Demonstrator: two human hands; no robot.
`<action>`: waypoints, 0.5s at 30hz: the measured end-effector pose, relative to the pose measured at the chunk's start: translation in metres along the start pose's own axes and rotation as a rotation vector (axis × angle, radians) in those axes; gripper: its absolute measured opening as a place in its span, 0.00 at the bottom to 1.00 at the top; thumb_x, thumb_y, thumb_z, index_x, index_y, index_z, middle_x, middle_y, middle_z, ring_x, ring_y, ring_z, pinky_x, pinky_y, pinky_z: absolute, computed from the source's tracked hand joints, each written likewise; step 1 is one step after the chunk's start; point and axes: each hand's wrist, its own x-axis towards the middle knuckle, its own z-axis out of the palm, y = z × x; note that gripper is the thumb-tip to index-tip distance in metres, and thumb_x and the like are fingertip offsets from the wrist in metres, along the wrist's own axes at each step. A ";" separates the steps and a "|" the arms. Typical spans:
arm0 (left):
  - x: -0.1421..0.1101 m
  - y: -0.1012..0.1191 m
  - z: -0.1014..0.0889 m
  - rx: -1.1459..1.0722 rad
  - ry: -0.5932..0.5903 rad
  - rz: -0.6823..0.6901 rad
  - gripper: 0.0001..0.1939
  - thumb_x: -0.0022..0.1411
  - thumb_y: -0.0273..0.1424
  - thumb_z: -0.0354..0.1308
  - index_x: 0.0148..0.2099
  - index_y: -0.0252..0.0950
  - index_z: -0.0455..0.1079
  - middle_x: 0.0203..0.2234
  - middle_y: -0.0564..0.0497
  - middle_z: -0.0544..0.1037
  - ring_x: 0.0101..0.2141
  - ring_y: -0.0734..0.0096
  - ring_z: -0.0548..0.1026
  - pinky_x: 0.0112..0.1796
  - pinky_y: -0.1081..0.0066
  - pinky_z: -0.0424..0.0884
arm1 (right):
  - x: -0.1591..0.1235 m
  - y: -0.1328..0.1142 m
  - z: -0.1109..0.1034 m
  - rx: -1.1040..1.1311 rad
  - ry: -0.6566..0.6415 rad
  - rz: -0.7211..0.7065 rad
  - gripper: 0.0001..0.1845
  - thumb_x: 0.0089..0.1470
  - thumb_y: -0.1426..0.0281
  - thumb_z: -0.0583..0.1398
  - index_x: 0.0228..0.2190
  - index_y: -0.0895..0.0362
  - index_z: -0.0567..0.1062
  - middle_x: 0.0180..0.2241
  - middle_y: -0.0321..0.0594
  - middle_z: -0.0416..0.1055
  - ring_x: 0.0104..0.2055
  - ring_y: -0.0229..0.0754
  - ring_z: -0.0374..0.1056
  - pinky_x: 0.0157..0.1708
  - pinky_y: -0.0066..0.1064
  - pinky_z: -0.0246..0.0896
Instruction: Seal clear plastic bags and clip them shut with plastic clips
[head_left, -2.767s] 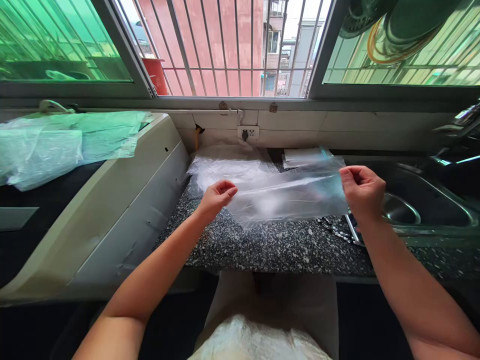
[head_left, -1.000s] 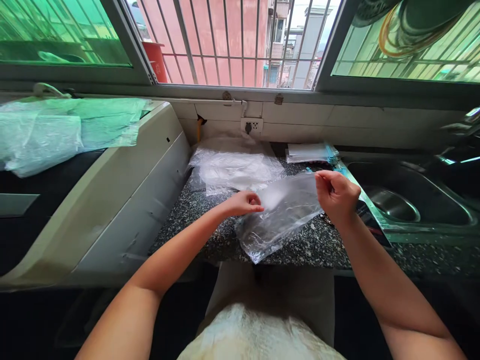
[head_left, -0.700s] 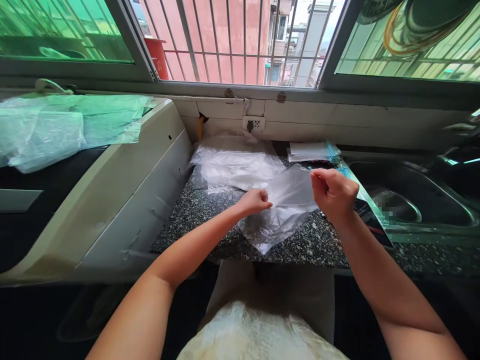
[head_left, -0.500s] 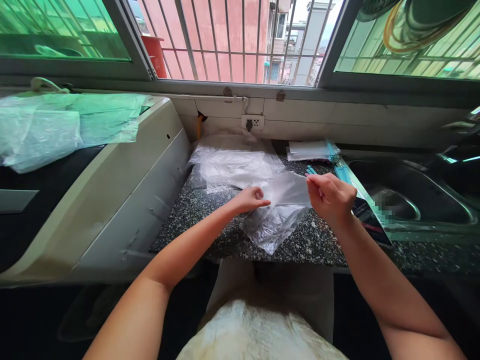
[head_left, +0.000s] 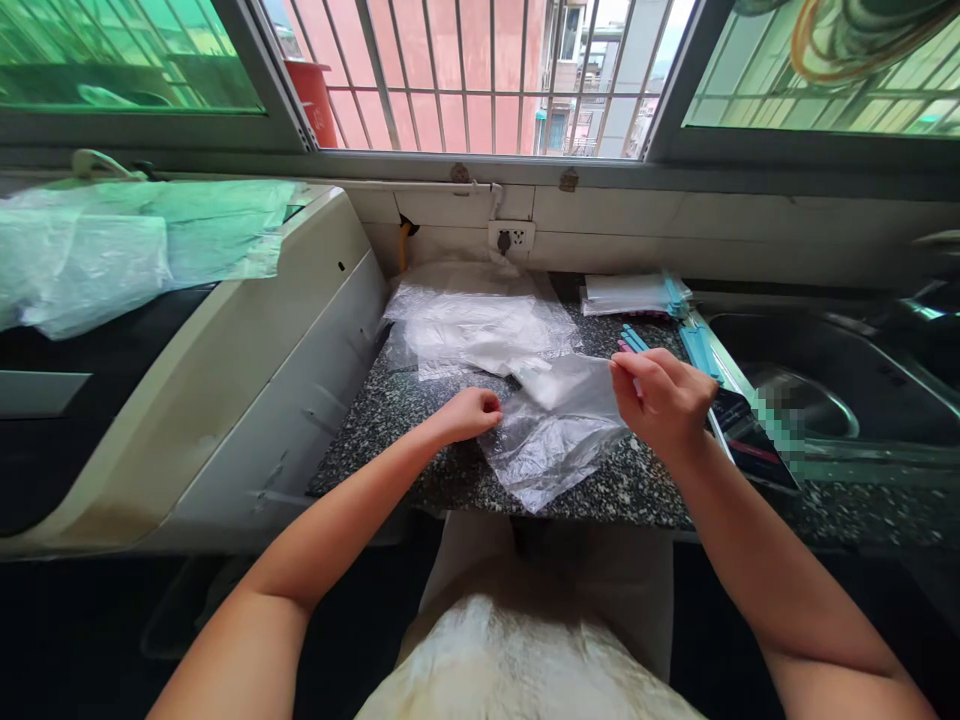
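Note:
A clear plastic bag (head_left: pixel 551 445) lies crumpled near the front of the speckled counter, its upper right part raised. My right hand (head_left: pixel 664 395) is closed in a pinch on the bag's upper right corner. At the bag's left edge, my left hand (head_left: pixel 469 415) is closed, thumb against fingers, with the thin film at its fingertips. Just behind, several clear bags (head_left: pixel 480 315) lie flat in a loose pile. Blue and pink strips (head_left: pixel 634 338) lie just beyond my right hand, and more blue strips (head_left: pixel 701 352) are beside it.
A stack of clear packets with blue ends (head_left: pixel 630 294) lies at the back of the counter (head_left: pixel 375 440). On the right is a metal sink (head_left: pixel 892 400), with a dark flat panel (head_left: pixel 750 440) by its edge. A white appliance (head_left: pixel 300 370) bearing plastic sheets (head_left: pixel 217 230) stands left.
My left hand has moved left and slightly down, from the bag's middle to its left edge, and its fingers have closed. My right hand keeps its pinch on the corner. The view has shifted slightly.

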 end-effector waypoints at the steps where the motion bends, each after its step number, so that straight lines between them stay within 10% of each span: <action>1: 0.000 0.002 -0.001 -0.064 -0.002 -0.002 0.04 0.46 0.28 0.55 0.21 0.35 0.65 0.15 0.56 0.67 0.20 0.76 0.63 0.23 0.74 0.57 | 0.000 0.000 -0.001 0.003 0.001 0.003 0.04 0.54 0.68 0.57 0.30 0.52 0.73 0.23 0.34 0.69 0.21 0.32 0.59 0.22 0.28 0.52; 7: -0.003 0.023 -0.004 -0.571 -0.191 -0.077 0.06 0.48 0.29 0.56 0.24 0.35 0.62 0.13 0.58 0.64 0.15 0.81 0.61 0.18 0.76 0.56 | -0.003 -0.010 -0.009 -0.069 0.015 -0.042 0.04 0.52 0.69 0.58 0.31 0.51 0.74 0.24 0.35 0.71 0.24 0.34 0.64 0.23 0.28 0.56; 15: -0.012 0.048 0.002 -0.936 -0.154 -0.115 0.10 0.48 0.29 0.60 0.24 0.36 0.60 0.13 0.60 0.61 0.10 0.86 0.57 0.13 0.77 0.46 | -0.012 -0.041 -0.005 -0.063 0.105 -0.187 0.04 0.50 0.72 0.61 0.31 0.51 0.74 0.26 0.34 0.73 0.22 0.31 0.63 0.23 0.26 0.55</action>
